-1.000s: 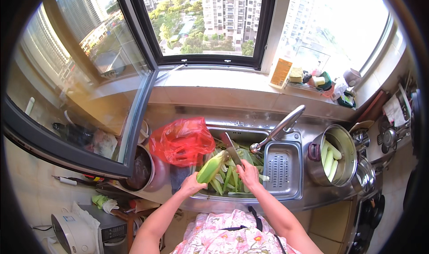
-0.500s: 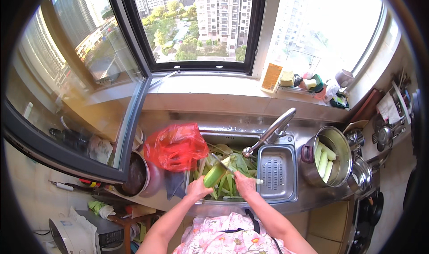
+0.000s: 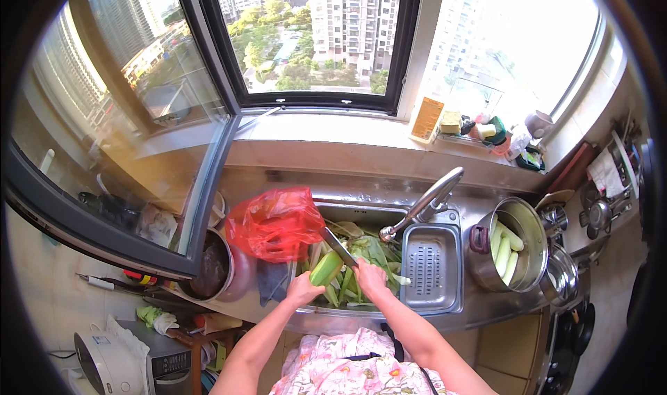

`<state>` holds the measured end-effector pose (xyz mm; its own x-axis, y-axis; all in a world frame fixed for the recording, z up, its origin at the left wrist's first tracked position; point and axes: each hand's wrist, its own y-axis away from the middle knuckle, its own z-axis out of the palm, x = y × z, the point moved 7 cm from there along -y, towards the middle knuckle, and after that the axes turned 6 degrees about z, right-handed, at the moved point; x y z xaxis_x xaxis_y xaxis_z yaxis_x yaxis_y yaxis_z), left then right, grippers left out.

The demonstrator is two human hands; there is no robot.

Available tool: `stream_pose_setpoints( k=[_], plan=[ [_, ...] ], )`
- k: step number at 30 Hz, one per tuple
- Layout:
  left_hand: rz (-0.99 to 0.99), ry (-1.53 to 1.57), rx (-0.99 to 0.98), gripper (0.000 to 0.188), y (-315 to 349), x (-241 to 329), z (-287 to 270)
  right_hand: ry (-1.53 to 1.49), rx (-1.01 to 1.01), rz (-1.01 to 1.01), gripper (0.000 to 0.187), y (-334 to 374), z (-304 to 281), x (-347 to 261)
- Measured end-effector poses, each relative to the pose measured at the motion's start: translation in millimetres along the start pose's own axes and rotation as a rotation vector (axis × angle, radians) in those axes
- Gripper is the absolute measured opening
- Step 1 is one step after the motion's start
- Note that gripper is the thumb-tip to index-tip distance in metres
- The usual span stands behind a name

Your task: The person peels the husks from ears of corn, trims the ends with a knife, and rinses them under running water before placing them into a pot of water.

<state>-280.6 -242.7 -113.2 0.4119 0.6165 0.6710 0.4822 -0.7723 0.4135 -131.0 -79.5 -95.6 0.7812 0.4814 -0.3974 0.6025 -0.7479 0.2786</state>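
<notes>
Over the left basin of the sink (image 3: 389,314), my left hand (image 3: 303,290) is closed round the lower end of an ear of corn (image 3: 325,270) in its green husk. In my right hand (image 3: 370,280) is a knife (image 3: 338,245), its blade slanting up and left past the top of the ear. Whether the blade touches the husk, I cannot tell. Loose green husk leaves (image 3: 375,250) fill the basin below both hands. Several pale green ears (image 3: 505,245) lie in a steel pot (image 3: 531,273) on the right.
A red plastic bag (image 3: 271,225) sits at the basin's left edge. The curved faucet (image 3: 434,186) reaches over the divider by a smaller basin with a perforated steel tray (image 3: 425,263). At left, an open window sash (image 3: 208,186) juts inward above a bucket (image 3: 240,277).
The knife blade has swung up and left, and its broad side shows more now. My right hand has shifted slightly left and up; my left hand still grips the ear.
</notes>
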Motion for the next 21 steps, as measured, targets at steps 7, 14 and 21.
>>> stream_pose_setpoints(
  k=[7,14,21],
  plan=[
    [0.016,0.099,0.064,0.067,-0.3,0.1,-3.0,0.021,0.133,-0.087,0.019,6.5,-51.0,-25.7],
    [0.033,-0.056,0.048,0.067,8.7,13.2,-20.0,-0.251,0.647,-0.419,0.016,43.8,-84.6,-25.8],
    [0.072,-0.217,0.051,0.061,13.2,36.6,-9.1,0.079,0.0,0.053,0.02,10.7,8.8,19.9]
  ],
)
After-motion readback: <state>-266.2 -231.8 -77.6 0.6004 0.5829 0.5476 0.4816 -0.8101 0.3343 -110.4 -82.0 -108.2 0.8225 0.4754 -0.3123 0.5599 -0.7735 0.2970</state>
